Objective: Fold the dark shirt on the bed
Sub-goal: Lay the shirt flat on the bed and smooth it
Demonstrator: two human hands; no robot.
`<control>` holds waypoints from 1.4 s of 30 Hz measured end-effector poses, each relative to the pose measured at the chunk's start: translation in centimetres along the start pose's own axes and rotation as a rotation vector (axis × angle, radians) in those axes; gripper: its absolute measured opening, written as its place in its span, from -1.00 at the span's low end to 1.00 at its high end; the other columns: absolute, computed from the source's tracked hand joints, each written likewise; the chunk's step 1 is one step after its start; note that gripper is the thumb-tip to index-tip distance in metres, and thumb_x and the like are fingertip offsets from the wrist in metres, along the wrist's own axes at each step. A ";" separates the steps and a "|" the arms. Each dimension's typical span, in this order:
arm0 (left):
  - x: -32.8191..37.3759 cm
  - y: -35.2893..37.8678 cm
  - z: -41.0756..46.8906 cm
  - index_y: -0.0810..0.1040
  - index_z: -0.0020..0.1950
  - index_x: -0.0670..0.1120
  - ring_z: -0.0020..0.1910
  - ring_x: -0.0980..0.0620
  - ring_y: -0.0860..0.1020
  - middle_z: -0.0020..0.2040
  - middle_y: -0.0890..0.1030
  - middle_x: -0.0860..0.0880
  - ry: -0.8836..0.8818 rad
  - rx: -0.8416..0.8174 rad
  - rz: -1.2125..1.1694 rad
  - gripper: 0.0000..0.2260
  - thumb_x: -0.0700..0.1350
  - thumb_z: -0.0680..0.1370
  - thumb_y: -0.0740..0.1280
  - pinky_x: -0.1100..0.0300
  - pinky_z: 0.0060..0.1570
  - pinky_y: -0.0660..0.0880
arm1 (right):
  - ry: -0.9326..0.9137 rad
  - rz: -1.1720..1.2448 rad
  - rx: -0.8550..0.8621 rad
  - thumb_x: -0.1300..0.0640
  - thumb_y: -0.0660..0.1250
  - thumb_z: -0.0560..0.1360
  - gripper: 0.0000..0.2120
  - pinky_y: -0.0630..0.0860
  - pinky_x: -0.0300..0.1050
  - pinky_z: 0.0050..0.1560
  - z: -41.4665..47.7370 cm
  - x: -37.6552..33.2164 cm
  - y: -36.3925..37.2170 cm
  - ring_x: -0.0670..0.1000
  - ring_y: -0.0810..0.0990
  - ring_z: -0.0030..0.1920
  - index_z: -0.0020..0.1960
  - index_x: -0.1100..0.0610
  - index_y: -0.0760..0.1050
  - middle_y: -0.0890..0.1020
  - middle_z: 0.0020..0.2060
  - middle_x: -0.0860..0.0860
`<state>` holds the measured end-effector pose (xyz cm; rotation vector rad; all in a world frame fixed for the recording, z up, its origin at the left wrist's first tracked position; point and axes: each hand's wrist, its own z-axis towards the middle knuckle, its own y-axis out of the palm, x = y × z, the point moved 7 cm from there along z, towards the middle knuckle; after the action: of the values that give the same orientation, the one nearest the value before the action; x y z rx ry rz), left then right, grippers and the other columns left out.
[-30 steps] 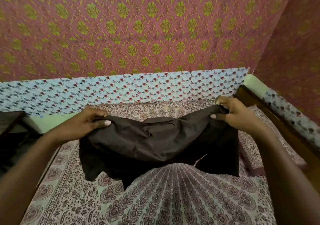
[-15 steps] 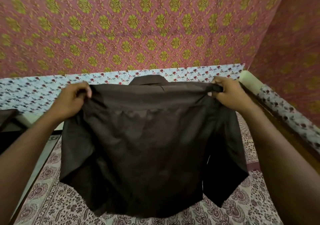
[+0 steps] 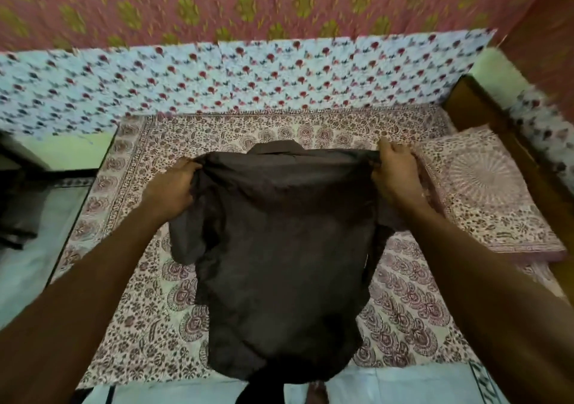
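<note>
The dark brown shirt (image 3: 279, 248) is spread out in front of me, its collar at the far end and its hem reaching past the bed's near edge. My left hand (image 3: 169, 188) grips its left shoulder and my right hand (image 3: 394, 174) grips its right shoulder. Both short sleeves droop below the hands. The shirt hangs low over the patterned bed sheet (image 3: 130, 326); whether its body touches the sheet I cannot tell.
A pillow (image 3: 484, 192) in matching print lies at the right of the bed, beside a wooden bed frame (image 3: 484, 118). Floral cloth (image 3: 217, 77) lines the wall behind. Dark objects (image 3: 18, 211) sit off the bed at the left.
The shirt, first bunched between my hands, was lifted and shaken open, and has now come down lower over the bed, further from me. My view tilted downward.
</note>
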<state>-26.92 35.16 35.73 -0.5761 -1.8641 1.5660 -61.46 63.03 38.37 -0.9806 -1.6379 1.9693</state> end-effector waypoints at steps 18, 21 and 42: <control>-4.9 16.0 18.6 0.32 0.55 0.04 0.23 -0.31 0.59 0.49 0.40 -0.07 -0.077 -0.187 -0.063 -0.42 -0.14 0.54 0.39 -0.22 0.14 0.55 | 0.107 -0.252 -0.143 0.09 0.22 0.68 -0.79 0.38 0.10 -0.16 14.2 0.2 18.9 0.39 0.65 -0.08 0.23 0.19 0.41 0.62 -0.11 0.30; -5.7 18.4 21.5 0.29 0.57 0.12 0.18 -0.33 0.61 0.49 0.42 -0.05 -0.081 -0.150 -0.080 -0.38 -0.16 0.54 0.37 -0.24 0.12 0.57 | 0.087 -0.243 -0.139 0.12 0.21 0.64 -0.83 0.40 0.09 -0.18 17.5 0.8 22.2 0.38 0.66 -0.11 0.17 0.19 0.44 0.64 -0.12 0.29; -5.8 37.0 37.4 0.64 0.05 0.01 0.46 -0.23 0.31 0.45 0.43 -0.09 -0.223 -0.035 0.074 -0.73 0.10 0.45 0.34 -0.38 0.40 0.11 | 0.147 -0.160 -0.440 -0.07 0.40 0.29 -0.33 0.12 0.47 0.40 32.6 4.3 49.5 0.28 0.37 0.41 0.38 0.06 0.45 0.49 0.27 0.17</control>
<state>-51.60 12.26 -5.11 -0.5079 -2.0586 1.7081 -81.52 31.99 -8.16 -1.0764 -2.0378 1.4259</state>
